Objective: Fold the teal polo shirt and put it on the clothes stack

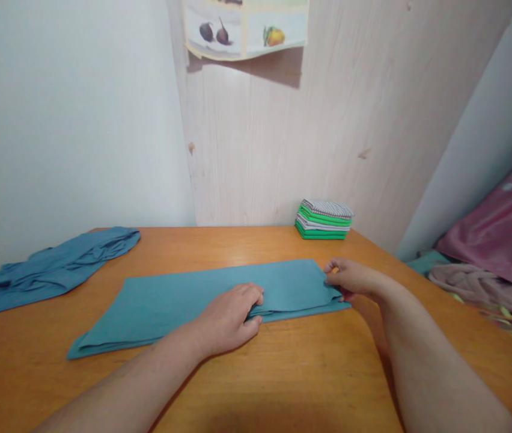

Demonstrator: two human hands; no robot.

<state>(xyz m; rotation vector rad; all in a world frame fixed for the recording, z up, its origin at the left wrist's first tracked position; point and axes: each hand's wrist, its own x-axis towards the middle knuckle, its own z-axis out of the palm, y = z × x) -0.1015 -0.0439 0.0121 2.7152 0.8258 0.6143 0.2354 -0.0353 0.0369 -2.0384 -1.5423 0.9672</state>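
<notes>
A teal cloth (179, 300), folded into a long strip of several layers, lies flat across the wooden table. My left hand (233, 316) is at the middle of its near edge, the thumb below and the fingers over the top, closed on the layers. At the strip's right end, my right hand (346, 278) pinches the edge of the cloth between thumb and fingers. The near right corner of the lower layer sticks out a little beyond the upper one.
A crumpled blue garment (57, 264) lies at the table's left. At the back right stands a neat stack of folded green and striped cloths (323, 219). Beyond the table's right edge are a pink cloth (499, 228) and a brownish bundle (467, 282). The wooden table (292, 379) meets the wall behind.
</notes>
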